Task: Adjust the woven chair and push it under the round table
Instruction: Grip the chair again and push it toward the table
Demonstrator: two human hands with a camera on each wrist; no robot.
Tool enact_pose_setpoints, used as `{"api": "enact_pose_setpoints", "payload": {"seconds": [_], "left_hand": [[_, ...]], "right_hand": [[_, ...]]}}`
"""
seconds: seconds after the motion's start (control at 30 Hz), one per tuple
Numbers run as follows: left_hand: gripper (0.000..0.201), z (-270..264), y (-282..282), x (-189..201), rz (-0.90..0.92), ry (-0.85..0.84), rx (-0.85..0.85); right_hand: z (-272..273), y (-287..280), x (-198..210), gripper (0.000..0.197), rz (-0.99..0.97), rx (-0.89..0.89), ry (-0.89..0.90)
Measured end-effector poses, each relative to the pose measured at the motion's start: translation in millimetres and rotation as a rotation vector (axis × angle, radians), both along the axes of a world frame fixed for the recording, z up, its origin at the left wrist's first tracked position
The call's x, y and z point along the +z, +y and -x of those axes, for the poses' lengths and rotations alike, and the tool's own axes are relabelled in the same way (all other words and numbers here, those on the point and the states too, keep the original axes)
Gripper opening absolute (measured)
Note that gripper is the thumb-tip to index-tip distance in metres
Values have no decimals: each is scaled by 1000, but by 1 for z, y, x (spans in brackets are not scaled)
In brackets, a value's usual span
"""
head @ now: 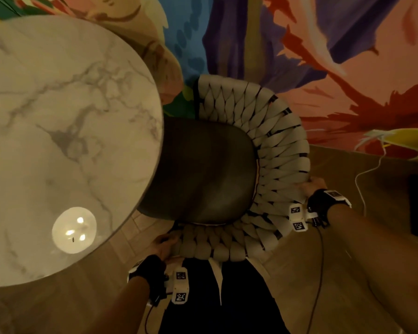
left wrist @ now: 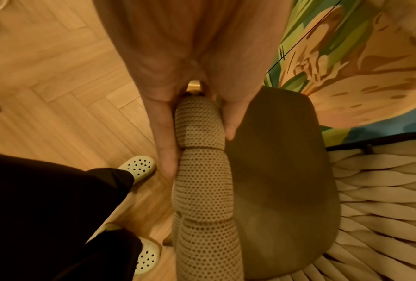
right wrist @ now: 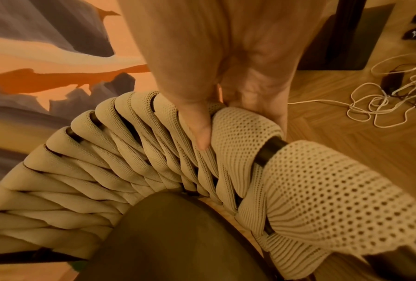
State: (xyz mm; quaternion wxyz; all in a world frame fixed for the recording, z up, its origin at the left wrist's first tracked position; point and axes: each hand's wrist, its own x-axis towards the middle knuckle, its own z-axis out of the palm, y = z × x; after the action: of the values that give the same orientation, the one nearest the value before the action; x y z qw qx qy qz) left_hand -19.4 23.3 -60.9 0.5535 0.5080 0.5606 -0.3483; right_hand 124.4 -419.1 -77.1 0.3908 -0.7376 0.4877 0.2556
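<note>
Your table top looks like glossy veined marble. The chair has perforated knit cloth straps wrapped over dark smooth tubing, a matt seat, and the floor is wood herringbone.

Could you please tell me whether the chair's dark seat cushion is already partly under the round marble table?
Yes, the marble tabletop's edge overlaps the dark seat cushion.

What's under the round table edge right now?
The front of the chair's dark seat sits under the table rim; the woven back stays outside, gripped by the left hand and right hand. Chair legs and table base are hidden.
</note>
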Motion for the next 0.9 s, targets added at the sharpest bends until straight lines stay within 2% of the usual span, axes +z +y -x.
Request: {"api": "enact_pose_setpoints", "payload": {"seconds": [0.07, 0.17, 0.27, 0.37, 0.47, 0.63, 0.77, 0.9], "left_hand": [[49, -2, 4, -2, -19, -14, -12], [49, -7, 5, 0, -58, -11, -37], [47, -6, 7, 4, -80, 4, -74], [38, -4, 14, 14, -83, -1, -89], [27, -1, 22, 19, -87, 8, -80], [39, 4, 19, 22, -63, -3, -107], [40, 18, 20, 35, -37, -31, -242], [46, 32, 32, 47, -44, -121, -456]], "right_hand": [[0, 5, 4, 71, -19, -23, -25], [0, 11, 10, 77, -14, -36, -29], [3, 17, 20, 73, -3, -39, -15], [7, 28, 27, 75, -21, -44, -2], [13, 32, 24, 63, -53, -60, 7], [12, 42, 35, 55, -59, -105, -17], [21, 53, 48, 55, -65, -162, -68], [43, 68, 66, 44, -28, -173, -105]]}}
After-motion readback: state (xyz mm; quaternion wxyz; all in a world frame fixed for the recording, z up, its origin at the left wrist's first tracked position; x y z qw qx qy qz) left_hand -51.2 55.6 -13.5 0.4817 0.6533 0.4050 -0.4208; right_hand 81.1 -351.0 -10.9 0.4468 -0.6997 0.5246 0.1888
